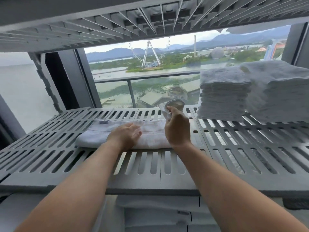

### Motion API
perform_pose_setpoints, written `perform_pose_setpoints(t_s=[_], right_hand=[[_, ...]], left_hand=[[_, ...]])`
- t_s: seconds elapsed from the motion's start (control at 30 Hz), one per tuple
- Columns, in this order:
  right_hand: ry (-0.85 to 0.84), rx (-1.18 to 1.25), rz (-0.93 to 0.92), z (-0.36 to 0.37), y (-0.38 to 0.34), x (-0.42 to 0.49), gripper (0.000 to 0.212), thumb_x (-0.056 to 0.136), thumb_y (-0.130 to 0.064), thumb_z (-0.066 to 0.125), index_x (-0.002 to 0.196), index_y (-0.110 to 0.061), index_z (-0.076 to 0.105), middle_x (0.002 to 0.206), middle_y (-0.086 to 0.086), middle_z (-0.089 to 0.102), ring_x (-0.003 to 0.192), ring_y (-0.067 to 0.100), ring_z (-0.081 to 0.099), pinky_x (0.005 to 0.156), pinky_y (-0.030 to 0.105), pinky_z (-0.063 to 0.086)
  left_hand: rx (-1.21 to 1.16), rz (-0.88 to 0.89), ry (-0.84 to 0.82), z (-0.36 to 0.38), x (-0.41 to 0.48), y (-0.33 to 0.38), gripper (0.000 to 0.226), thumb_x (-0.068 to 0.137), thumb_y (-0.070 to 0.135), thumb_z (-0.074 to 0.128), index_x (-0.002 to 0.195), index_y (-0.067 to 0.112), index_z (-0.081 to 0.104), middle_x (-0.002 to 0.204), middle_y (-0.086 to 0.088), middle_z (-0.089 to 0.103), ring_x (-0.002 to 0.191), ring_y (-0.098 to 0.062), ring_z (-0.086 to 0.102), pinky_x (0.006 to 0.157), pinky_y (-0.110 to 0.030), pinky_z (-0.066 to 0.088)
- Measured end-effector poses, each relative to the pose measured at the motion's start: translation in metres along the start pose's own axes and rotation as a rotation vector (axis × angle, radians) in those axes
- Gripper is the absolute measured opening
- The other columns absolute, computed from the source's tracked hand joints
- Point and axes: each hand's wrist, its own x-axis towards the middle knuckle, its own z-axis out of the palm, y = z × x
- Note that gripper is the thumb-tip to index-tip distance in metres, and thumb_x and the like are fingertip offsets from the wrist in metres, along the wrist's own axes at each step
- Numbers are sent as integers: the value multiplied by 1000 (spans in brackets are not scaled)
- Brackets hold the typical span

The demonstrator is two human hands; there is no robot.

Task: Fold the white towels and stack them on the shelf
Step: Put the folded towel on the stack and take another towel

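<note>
A white towel (100, 134) lies folded into a long strip on the grey slotted shelf (234, 153), in the middle. My left hand (125, 134) rests flat on the towel's centre, fingers apart. My right hand (177, 128) pinches the towel's right end and lifts that corner up off the shelf. Two stacks of folded white towels (224, 94) stand side by side at the right of the same shelf, the nearer stack (280, 91) taller.
Another slotted shelf (100, 22) hangs close overhead. Behind the shelf is a window with a balcony rail (130, 81). More white cloth (158, 213) lies on the level below. The shelf's left upright (45, 81) stands at the back left.
</note>
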Motion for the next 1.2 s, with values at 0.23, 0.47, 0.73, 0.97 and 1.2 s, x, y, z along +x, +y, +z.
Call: perform_pose_setpoints(t_s=[0.23,0.47,0.73,0.97,1.2], right_hand=[[0,-42,-40,33,-44,7,35,93,-1,54,125,-10,66,105,11,74,96,27,69,81,21,47],[-28,-155,-119,99,-109,11,26,95,-8,60,119,-10,67,101,10,75,91,23,72,75,22,51],[-63,-154,-102,173,-155,-11,26,94,-11,60,120,-10,66,96,13,75,88,28,72,73,27,52],[-207,-159,-102,206,-172,-29,28,96,-11,58,122,-10,65,104,12,75,98,28,70,76,28,49],[-400,-179,-105,219,-181,-36,29,94,-17,55,123,-14,60,109,13,72,103,33,65,80,34,47]], left_hand=[[-16,4,14,-14,4,-61,55,100,61,33,149,36,42,160,4,35,145,-23,33,118,-49,28],[-91,-77,-49,-30,15,-130,60,101,63,18,142,35,51,162,0,31,151,-22,20,120,-55,5],[-1019,-100,-166,-30,24,-168,74,100,67,23,148,18,48,164,-4,25,153,-19,17,123,-42,5],[-1502,-77,-119,-29,25,-188,79,103,63,11,154,7,33,161,-13,32,151,-17,23,122,-34,10],[-1614,-38,-129,-39,21,-187,71,105,58,14,158,12,25,163,-11,27,147,-21,33,99,-24,33]])
